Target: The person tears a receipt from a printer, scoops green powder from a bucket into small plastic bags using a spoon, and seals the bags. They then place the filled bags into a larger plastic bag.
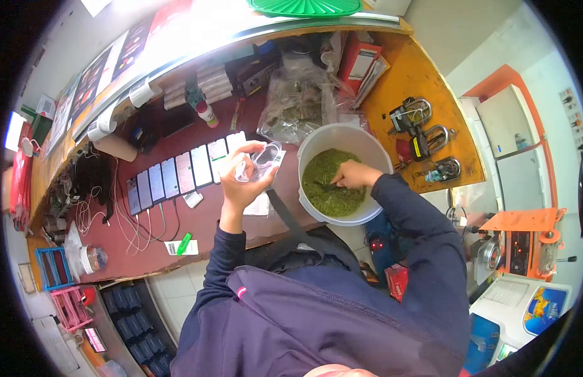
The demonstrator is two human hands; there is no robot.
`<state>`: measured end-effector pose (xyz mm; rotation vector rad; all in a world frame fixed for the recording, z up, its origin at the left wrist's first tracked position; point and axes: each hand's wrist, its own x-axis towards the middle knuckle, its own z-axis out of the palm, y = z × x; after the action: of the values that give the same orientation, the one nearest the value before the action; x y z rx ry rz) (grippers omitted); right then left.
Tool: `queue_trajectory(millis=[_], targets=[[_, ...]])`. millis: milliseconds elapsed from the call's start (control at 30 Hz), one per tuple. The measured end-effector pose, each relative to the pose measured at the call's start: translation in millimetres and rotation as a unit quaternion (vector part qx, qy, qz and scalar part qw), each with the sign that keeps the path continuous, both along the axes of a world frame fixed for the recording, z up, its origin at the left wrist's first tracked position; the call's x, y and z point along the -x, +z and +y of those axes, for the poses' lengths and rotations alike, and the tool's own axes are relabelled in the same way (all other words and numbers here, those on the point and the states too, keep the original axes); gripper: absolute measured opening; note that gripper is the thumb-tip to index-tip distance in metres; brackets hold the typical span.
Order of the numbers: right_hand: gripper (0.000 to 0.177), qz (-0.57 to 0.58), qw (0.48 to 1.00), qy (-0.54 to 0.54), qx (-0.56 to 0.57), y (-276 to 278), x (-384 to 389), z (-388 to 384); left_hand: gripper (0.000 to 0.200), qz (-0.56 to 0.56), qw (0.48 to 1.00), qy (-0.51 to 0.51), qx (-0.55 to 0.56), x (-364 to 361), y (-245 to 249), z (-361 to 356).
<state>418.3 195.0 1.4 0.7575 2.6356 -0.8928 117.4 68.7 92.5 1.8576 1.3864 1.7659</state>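
Note:
My left hand (241,179) is raised over the front of the desk, its fingers curled around a small clear plastic bag (266,158) with a white printed label. Inside the pale grey bucket (380,151), my right hand (357,174) reaches down to a heap of chopped green dried herb (326,200). Its fingers are pinched together at the herb's surface, where a dark bit shows beneath them. What they grip there is hidden.
A row of several lit phones (184,171) with cables lies left of my left hand. Behind the bucket sits a large clear bag (294,103) of dark herb. Heavy padlocks (423,143) rest on the wooden ledge at right. A green highlighter (184,244) lies near the desk's front edge.

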Motion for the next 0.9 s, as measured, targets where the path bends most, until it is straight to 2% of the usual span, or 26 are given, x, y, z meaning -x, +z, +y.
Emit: queue_trajectory(millis=[33, 100, 200, 267, 333, 400, 467, 533, 600, 633, 667, 700, 733, 800, 900], targets=[[0.028, 0.000, 1.000, 0.000, -0.001, 14.3, -0.5, 0.8, 0.049, 0.015, 1.000, 0.004, -0.003, 0.0, -0.9, 0.1], [0.026, -0.008, 0.982, -0.125, 0.139, 49.7, -6.0, 3.1, 0.047, -0.009, 1.000, 0.001, 0.006, -1.0, -2.0, 0.8], [0.027, 0.042, 0.978, -0.147, 0.141, 77.9, -21.2, 1.0, 0.049, -0.016, 1.000, -0.023, 0.007, -2.0, -10.1, 3.7], [0.027, 0.079, 0.971, -0.189, 0.125, 88.7, -28.6, -2.7, 0.048, -0.065, 0.995, -0.065, 0.026, -10.7, -12.2, 7.8], [0.028, 0.082, 0.976, -0.162, 0.121, 105.8, -31.7, -8.0, 0.048, -0.046, 0.996, -0.077, 0.025, -19.7, -14.1, 13.8], [0.029, 0.073, 0.973, -0.196, 0.095, 130.7, -36.3, -14.4, 0.048, -0.022, 0.993, -0.116, 0.008, -31.1, -17.6, 22.4], [0.029, 0.151, 0.966, -0.203, 0.055, 149.6, -46.8, -17.2, 0.049, -0.001, 0.993, -0.119, 0.014, -44.5, -10.8, 26.7], [0.029, 0.153, 0.956, -0.242, 0.062, 183.4, -49.6, -24.8, 0.051, 0.007, 0.988, -0.151, 0.033, -58.3, -12.7, 35.3], [0.029, 0.188, 0.950, -0.246, 0.036, 195.4, -57.0, -28.9, 0.051, 0.000, 0.986, -0.165, 0.039, -75.7, -11.7, 43.7], [0.029, 0.189, 0.949, -0.250, 0.034, 200.8, -58.9, -31.1, 0.049, 0.003, 0.982, -0.170, 0.078, -83.8, -11.2, 47.1], [0.029, 0.170, 0.958, -0.224, -0.057, 205.4, -58.7, -33.7, 0.048, 0.007, 0.978, -0.174, 0.116, -92.3, -11.1, 50.3], [0.029, 0.148, 0.958, -0.196, -0.147, 207.6, -58.3, -36.3, 0.045, -0.009, 0.980, -0.171, 0.105, -101.8, -11.3, 53.7], [0.029, 0.148, 0.957, -0.199, -0.148, 205.2, -56.9, -40.2, 0.045, -0.008, 0.979, -0.174, 0.104, -108.6, -10.8, 57.1], [0.029, 0.130, 0.921, -0.194, -0.313, 193.2, -55.3, -49.9, 0.045, 0.011, 0.983, -0.156, 0.099, -119.6, -9.0, 63.0], [0.028, 0.148, 0.899, -0.207, -0.357, 193.0, -60.6, -56.9, 0.048, -0.007, 0.987, -0.145, 0.074, -126.2, -11.0, 69.2]])
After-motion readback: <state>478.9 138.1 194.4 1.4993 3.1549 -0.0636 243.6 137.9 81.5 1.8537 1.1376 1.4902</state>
